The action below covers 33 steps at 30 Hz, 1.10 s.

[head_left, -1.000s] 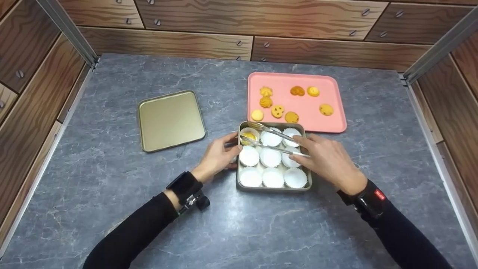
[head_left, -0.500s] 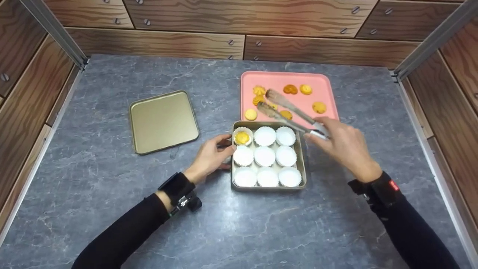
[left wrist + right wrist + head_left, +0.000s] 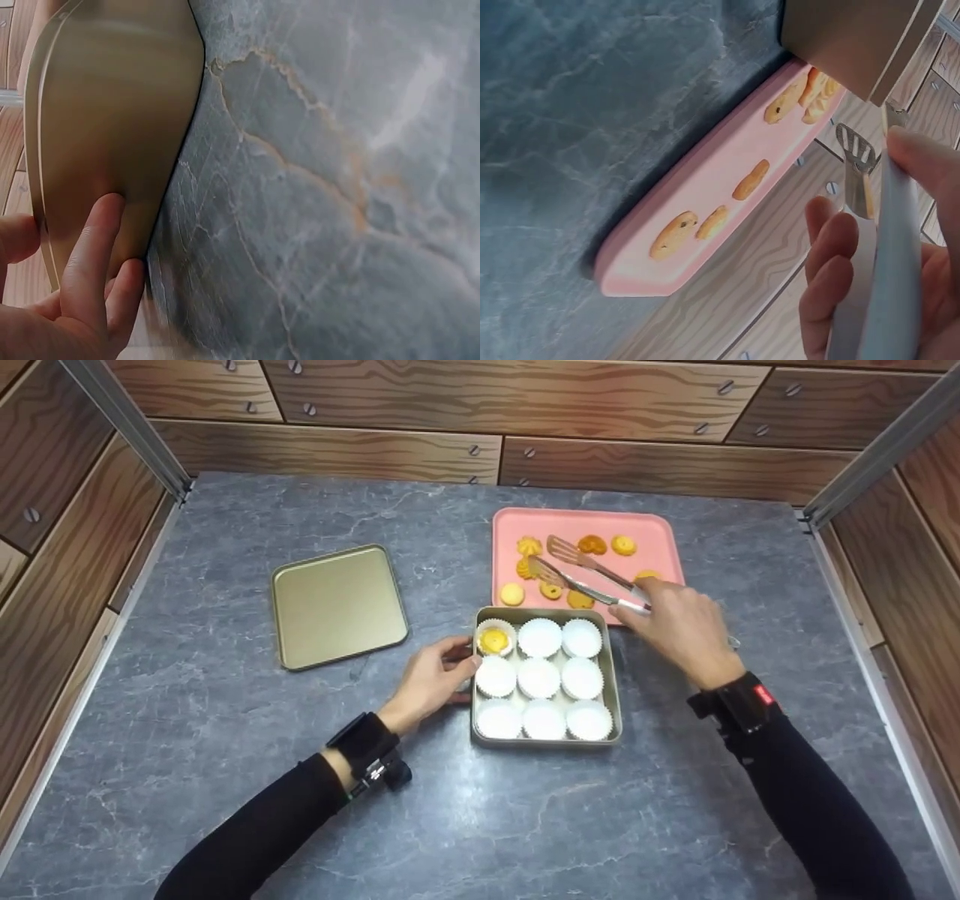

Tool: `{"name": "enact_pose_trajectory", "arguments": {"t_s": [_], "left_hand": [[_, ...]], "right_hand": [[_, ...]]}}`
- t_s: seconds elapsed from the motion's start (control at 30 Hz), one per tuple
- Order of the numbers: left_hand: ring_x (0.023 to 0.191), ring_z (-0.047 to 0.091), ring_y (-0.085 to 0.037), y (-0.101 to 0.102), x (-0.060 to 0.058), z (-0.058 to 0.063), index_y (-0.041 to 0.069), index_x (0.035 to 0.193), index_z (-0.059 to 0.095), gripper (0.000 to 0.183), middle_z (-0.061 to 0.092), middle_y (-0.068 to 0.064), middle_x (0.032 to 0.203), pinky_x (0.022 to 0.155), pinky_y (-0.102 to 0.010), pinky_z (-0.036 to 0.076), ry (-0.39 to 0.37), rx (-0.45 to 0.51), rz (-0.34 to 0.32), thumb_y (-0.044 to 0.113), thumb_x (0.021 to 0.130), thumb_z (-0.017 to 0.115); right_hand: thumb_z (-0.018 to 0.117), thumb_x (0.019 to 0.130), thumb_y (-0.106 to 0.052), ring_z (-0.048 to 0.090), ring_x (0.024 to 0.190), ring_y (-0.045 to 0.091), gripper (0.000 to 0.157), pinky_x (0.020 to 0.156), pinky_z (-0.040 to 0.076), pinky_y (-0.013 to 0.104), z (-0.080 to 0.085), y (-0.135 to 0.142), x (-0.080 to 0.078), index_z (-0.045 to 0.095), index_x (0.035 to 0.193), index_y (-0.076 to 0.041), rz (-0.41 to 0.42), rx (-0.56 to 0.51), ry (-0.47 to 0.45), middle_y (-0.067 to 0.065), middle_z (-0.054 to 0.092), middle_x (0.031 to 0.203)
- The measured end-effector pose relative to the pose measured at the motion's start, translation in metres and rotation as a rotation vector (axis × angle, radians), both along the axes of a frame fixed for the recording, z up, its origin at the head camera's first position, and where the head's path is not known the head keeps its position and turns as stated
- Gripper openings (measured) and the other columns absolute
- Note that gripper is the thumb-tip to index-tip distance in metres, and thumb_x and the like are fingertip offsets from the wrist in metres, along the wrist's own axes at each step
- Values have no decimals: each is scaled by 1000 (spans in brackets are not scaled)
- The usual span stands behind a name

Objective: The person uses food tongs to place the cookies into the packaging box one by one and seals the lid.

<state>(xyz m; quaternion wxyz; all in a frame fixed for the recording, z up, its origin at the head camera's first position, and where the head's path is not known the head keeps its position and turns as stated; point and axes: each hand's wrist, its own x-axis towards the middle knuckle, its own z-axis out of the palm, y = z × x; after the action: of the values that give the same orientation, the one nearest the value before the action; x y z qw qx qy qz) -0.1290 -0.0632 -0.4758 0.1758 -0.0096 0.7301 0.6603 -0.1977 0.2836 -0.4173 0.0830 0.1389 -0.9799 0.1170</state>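
A square gold tin point(image 3: 547, 742) holds rows of white paper cups point(image 3: 538, 679). One round yellow cookie point(image 3: 494, 641) sits in its back left cup. My left hand point(image 3: 429, 679) steadies the tin's left side; in the left wrist view, the fingertips point(image 3: 109, 206) press on the outer wall with the thumb by the rim. My right hand point(image 3: 686, 626) grips white-handled metal tongs point(image 3: 592, 589). Their slotted tips, spread apart with nothing between them, overlap the cookies on the pink tray point(image 3: 660, 529). Part of the tongs shows close up in the right wrist view.
Several cookies of different shapes, among them a pretzel-shaped one point(image 3: 592, 544), lie on the tray just behind the tin. A flat gold lid point(image 3: 341, 607) rests left of the tin. Wood-patterned panels point(image 3: 375, 450) border the grey marbled table point(image 3: 465, 825).
The right hand has lifted the tongs out of the tin and moved them back over the tray, leaving the yellow cookie in its cup. The left hand stays at the tin.
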Motion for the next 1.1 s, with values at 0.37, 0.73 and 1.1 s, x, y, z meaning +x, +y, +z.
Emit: {"name": "enact_pose_trajectory", "arguments": {"t_s": [0.37,0.73,1.1], "left_hand": [[113,66,-30,1,0,-1,1,150,49,54,61,-19,138,78,-32,67,27,-34,-5,17,102,67],[115,66,-30,1,0,-2,1,149,51,52,62,-18,137,75,-34,68,14,-15,-4,16,102,67],[113,66,-29,0,-1,2,3,150,50,54,61,-18,138,77,-33,68,-5,-25,-8,17,101,68]], "right_hand": [[78,92,-45,52,53,23,43,40,45,38,-2,-15,-13,72,104,-4,30,56,-18,7,61,70],[76,93,-45,57,60,31,38,45,50,51,-4,-23,-16,70,94,-7,10,82,-52,9,61,73],[74,94,-45,57,59,32,39,43,48,50,-4,-22,-20,71,103,-7,47,141,-38,12,60,72]]}}
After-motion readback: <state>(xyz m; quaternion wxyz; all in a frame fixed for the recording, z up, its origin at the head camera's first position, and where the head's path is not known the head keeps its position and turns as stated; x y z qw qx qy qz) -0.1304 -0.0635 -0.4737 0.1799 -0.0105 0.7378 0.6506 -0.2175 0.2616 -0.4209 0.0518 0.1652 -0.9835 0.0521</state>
